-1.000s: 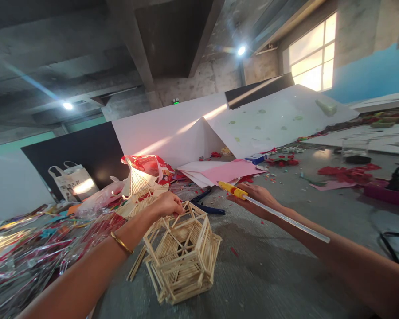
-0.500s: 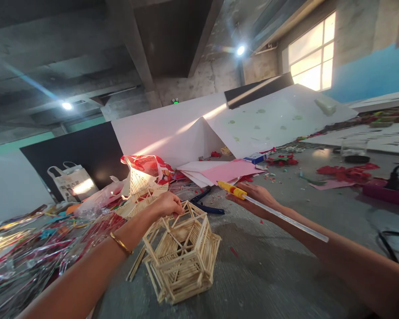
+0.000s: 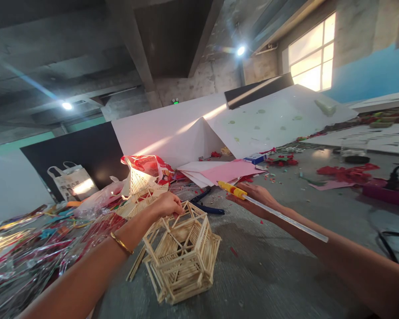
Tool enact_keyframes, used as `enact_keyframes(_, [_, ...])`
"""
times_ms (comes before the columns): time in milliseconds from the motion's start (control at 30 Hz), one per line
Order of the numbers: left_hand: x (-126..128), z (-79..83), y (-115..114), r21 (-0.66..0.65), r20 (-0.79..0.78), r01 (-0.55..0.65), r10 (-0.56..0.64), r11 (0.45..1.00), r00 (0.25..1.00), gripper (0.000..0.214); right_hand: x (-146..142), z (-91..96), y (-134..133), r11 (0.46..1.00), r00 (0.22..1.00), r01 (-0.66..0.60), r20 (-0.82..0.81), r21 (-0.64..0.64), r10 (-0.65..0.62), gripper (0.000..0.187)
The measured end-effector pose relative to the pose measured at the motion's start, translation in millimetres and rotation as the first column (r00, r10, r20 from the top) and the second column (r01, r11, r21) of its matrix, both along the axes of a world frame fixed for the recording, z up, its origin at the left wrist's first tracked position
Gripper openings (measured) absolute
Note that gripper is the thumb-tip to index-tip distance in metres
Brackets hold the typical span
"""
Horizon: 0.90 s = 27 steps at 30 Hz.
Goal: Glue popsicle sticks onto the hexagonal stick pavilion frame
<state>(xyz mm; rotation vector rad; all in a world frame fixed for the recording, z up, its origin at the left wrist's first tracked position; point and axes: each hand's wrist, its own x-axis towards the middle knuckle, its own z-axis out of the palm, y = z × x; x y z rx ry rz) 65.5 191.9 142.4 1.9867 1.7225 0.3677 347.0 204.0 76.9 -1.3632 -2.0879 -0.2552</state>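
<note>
A many-sided openwork frame of thin wooden sticks (image 3: pixel 182 274) rests on the grey surface in front of me. My left hand (image 3: pixel 169 205) has its fingertips pinched at the upper far edge of this frame; whether they grip a loose stick or the frame's own edge is hidden. In my right hand (image 3: pixel 256 197) is a yellow hot glue gun (image 3: pixel 232 189), held to the right of the frame and apart from it. A long clear glue stick (image 3: pixel 286 217) sticks out of its back end. Loose wooden sticks (image 3: pixel 136 263) lie by the frame's left side.
Behind the frame lies a dark blue-handled tool (image 3: pixel 208 208). Another stick structure (image 3: pixel 139 186) stands beyond my left hand. Plastic wrappings (image 3: pixel 36 248) cover the left side. Pink paper (image 3: pixel 231 170) lies at the back, and a purple power strip (image 3: pixel 385 192) at the right.
</note>
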Motion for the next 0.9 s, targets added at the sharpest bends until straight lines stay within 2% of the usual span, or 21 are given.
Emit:
enact_keyframes(400, [0.0, 0.2, 1.0, -0.007, 0.0, 0.004, -0.004, 1.0, 1.0, 0.011, 0.6, -1.8, 1.3, 0.999, 1.0, -0.022, -0.014, 0.033, 0.022, 0.036])
enact_keyframes(900, [-0.2, -0.2, 1.1, -0.02, 0.015, 0.003, -0.003, 1.0, 1.0, 0.014, -0.2, 0.1, 0.1, 1.0, 1.0, -0.02, -0.007, 0.008, 0.02, 0.03])
